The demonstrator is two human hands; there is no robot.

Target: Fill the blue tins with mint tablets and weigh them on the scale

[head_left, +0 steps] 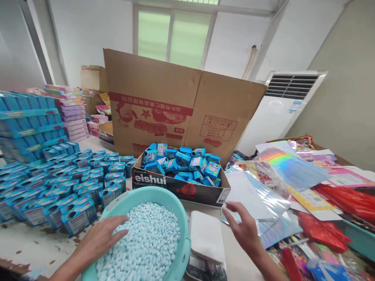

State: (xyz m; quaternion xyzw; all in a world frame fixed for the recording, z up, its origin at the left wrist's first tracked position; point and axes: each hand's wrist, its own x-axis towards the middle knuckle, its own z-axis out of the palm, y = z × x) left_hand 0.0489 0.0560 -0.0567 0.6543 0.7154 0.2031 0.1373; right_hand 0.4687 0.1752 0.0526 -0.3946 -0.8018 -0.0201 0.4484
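Blue tablets (146,238) partly under left hand (101,238)

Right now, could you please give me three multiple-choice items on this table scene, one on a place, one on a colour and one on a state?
1. Where does the left hand rest?
A. On the pale blue candies in the basin
B. Inside the cardboard box
C. On the scale

2. What colour are the small tins laid in rows on the table?
A. Red
B. Blue
C. Yellow

3. How is the right hand?
A. Shut around a tin
B. Pressed flat on the scale
C. Open, fingers spread, holding nothing

Answers: 1 A, its fingers lie on the candies at the basin's left side. 2 B, each row shows blue tins. 3 C, it hovers empty between the scale and the shiny bags.
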